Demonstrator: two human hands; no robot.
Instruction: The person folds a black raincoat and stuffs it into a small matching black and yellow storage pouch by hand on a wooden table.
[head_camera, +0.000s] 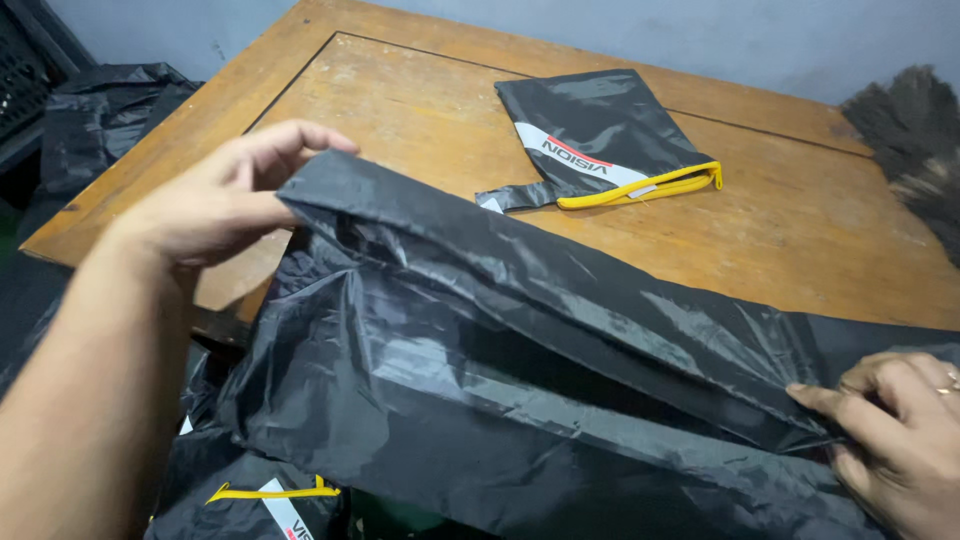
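A flat black pouch (600, 135) with yellow trim and a white-and-red label stripe (580, 157) lies on the wooden table (800, 230). A second matching pouch (270, 500) sits at the bottom left, partly hidden.

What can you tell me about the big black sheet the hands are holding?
The black sheet looks like thin, shiny, crinkly fabric. It is folded lengthwise into a long ridge and stretched out over the near edge of the wooden table. The left hand pinches one end and the right hand grips the other.
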